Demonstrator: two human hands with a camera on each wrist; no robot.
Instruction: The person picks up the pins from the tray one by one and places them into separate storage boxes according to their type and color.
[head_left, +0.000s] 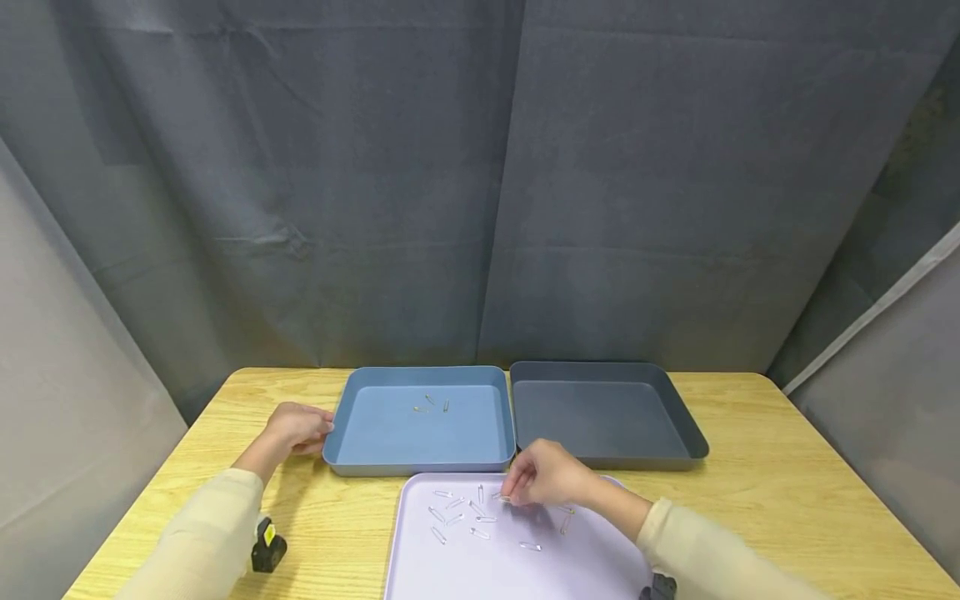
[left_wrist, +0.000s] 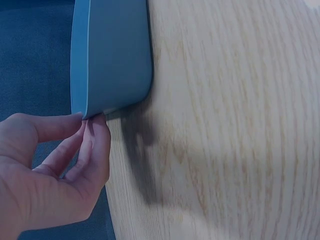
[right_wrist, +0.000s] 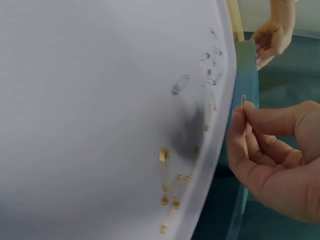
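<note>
The right hand [head_left: 543, 475] is pinching one safety pin [right_wrist: 243, 101] in a narrow grip above the lilac tray [head_left: 420, 575], where more pins are lying, while the left hand [head_left: 296, 427] is touching the blue tray [head_left: 420, 462] corner, apparently steadying it on the surface [head_left: 787, 500].

Safety pin [right_wrist: 243, 101] in right hand [right_wrist: 277, 160] grip; pale tray [right_wrist: 100, 100] beside

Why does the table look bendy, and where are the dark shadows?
Left wrist view: the lens curves the wooden table; a dark shadow lies under the blue plastic tray, whose corner the left hand touches. Right wrist view: the right hand pinches a small silver safety pin; a grey shadow falls on the pale lilac tray.
</note>
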